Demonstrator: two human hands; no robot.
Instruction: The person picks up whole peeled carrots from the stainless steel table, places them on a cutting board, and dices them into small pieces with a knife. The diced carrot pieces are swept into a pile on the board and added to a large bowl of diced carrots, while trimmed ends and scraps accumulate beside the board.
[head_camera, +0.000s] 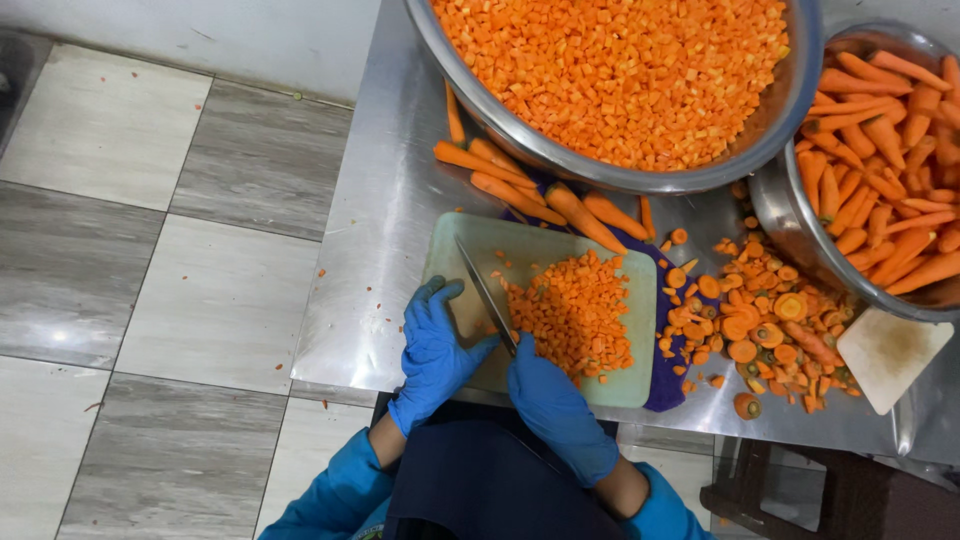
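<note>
Two blue-gloved hands sit nearest to me, just past the dark apron and blue sleeves at the bottom edge. My right hand (555, 405) has its fingers closed around the handle of a knife (487, 297), whose blade runs away to the far left across the cutting board (450, 255). My left hand (436, 345) rests on the near left part of that board, fingers held together and slightly curled, thumb stretched toward the blade; it grips nothing that I can see.

Just right of the blade, a heap of diced carrot (575, 310) covers the middle and right of the pale green board. The board lies on a steel surface (375, 200), with a purple cloth (665, 385) showing under its right edge. Further right, a scatter of carrot ends and round slices (765, 330) spreads over the surface, and a pale rounded slab (890, 355) lies beside them.

Beyond the board, several whole peeled carrots (540, 195) lie side by side, touching its far edge. Farther still, a big steel bowl (800, 90) is filled with carrot cubes, and to its right a second steel bowl (775, 210) holds whole peeled carrots. To the left, grey and white floor tiles (150, 250) carry a few orange scraps.
</note>
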